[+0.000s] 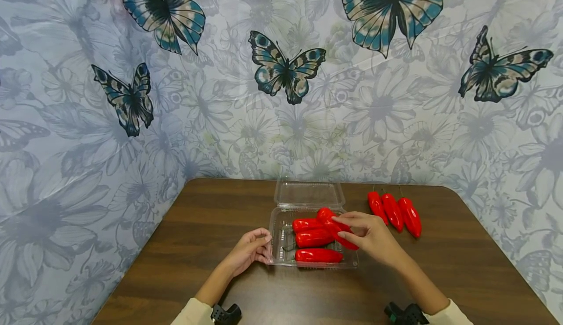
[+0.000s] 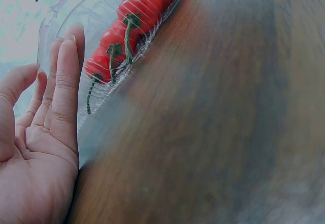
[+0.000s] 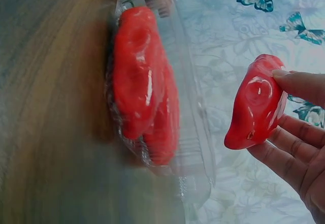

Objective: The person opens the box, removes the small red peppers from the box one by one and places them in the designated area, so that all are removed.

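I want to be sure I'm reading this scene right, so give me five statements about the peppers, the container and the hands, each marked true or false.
1. The right hand holds a red chili pepper. True.
2. The clear plastic clamshell container is shut. False: its lid is open.
3. Three red chili peppers lie on the table, right of the container. True.
4. No hand touches the container. False: the left hand is at its left edge.
5. Butterflies decorate the backdrop. True.
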A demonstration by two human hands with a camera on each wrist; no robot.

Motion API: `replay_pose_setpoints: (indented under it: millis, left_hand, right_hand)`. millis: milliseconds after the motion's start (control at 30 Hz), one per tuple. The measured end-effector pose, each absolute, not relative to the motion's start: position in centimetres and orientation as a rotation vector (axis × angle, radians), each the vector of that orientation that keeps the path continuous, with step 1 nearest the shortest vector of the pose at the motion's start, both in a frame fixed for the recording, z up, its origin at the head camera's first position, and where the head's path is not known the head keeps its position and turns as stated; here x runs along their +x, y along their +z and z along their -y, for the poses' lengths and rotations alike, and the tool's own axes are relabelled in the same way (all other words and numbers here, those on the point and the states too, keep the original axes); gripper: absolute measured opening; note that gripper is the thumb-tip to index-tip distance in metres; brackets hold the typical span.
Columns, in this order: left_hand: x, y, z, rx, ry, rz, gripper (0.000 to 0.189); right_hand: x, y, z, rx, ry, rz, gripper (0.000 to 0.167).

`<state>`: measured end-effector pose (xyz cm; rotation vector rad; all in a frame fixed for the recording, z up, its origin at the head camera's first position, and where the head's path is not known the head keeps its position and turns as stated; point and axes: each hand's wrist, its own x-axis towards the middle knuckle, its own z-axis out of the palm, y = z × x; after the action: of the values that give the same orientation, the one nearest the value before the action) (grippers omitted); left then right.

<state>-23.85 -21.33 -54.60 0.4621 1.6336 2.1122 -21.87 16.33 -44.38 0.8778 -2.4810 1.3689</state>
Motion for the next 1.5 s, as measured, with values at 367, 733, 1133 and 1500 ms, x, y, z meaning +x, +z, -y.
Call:
replay_pose_setpoints:
  millis: [367,733,1133,1500]
  left_hand:
    - [-24.0,-54.6,21.3,0.458,2.111,-1.633,0.009]
    - [-24.0,-54.6,21.3,0.464,2.112,-1.629,0.009]
    - [-24.0,-54.7,21.3,0.459,2.115,-1.639,0.009]
    - [-23.9,-54.7,21.4,0.459,2.123,-1.634,0.011]
  right_hand:
    - [-22.4,-43.6,-18.3,0.837,1.399,2.434,0.042]
    - [-23.0,-42.8,-20.6,0.708,1.329,2.429,0.042]
    - [-23.8,-42.6,-22.6,0.622,1.253,2.501,0.041]
    - [-24.2,-42.5,-24.3,0.571,1.232,2.524,0.042]
